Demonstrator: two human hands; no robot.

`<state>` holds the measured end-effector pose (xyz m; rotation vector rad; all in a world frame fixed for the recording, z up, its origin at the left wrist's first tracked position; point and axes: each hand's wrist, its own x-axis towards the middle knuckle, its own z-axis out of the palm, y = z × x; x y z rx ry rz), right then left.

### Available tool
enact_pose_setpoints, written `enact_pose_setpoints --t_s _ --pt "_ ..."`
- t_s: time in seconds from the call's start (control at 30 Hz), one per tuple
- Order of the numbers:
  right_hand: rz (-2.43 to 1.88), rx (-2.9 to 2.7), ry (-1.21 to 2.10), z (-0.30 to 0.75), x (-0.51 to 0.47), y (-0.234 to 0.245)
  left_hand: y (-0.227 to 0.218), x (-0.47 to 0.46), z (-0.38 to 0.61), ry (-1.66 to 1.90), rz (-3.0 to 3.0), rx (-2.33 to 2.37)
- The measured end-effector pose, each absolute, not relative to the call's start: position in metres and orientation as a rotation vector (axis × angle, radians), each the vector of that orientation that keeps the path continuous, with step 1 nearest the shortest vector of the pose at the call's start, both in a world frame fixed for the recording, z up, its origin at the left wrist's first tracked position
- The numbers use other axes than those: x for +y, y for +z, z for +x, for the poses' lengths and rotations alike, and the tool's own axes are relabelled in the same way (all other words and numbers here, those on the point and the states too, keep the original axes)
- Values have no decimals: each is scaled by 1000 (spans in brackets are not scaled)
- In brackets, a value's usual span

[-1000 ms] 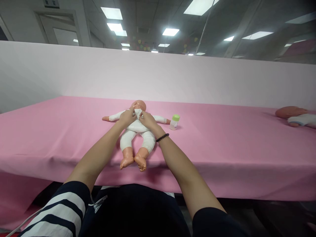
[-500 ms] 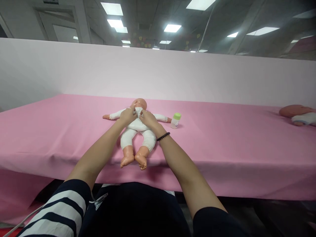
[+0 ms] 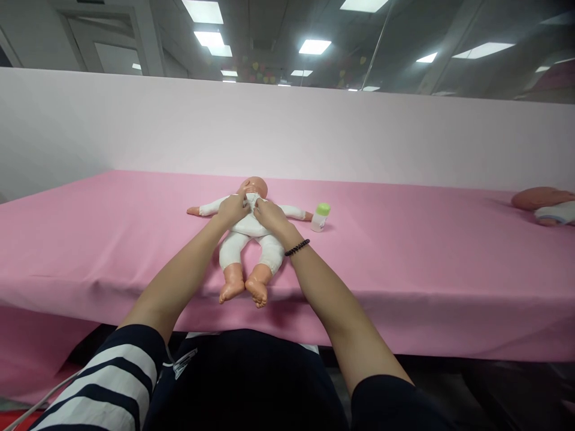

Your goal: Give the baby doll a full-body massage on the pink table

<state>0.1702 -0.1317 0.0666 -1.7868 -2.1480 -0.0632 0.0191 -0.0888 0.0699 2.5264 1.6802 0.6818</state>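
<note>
One doll (image 3: 251, 226) laid with head toward 12 o'clock

On the pink-covered desk (image 3: 404, 245), its arms are spread to 9 and 3 o'clock, its feet pointed to 6. Its upper chest is touched by the left hand (image 3: 233, 211) from 8 o'clock and the right hand (image 3: 271, 216) from 4. Each grip is curled nearly closed; whether cloth is pinched cannot be told. At 3 o'clock, a green-capped bottle (image 3: 320, 218) is stood just beside one arm; farther out, a second doll (image 3: 545, 200) is seen.
</note>
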Motion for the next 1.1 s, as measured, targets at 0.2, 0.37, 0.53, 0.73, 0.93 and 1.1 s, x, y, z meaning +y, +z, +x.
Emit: enact_pose_setpoints --t_s 0.2,0.37,0.53,0.73,0.93,1.1 --pt "-1787 -2156 -77 168 -135 68 69 -87 20 674 2526 1713" --pt "-1786 -2177 -96 166 -137 67 70 -89 19 663 2535 1717" --pt "-1787 -2203 -135 164 -141 70 72 -92 19 675 2535 1689" --pt "-1785 -2212 -144 160 -149 74 74 -94 20 663 2535 1711" --pt "-1771 -2215 -125 160 -149 76 70 -89 17 688 2526 1672" --pt "-1763 -2212 -131 161 -149 76 69 -88 17 697 2544 1665"
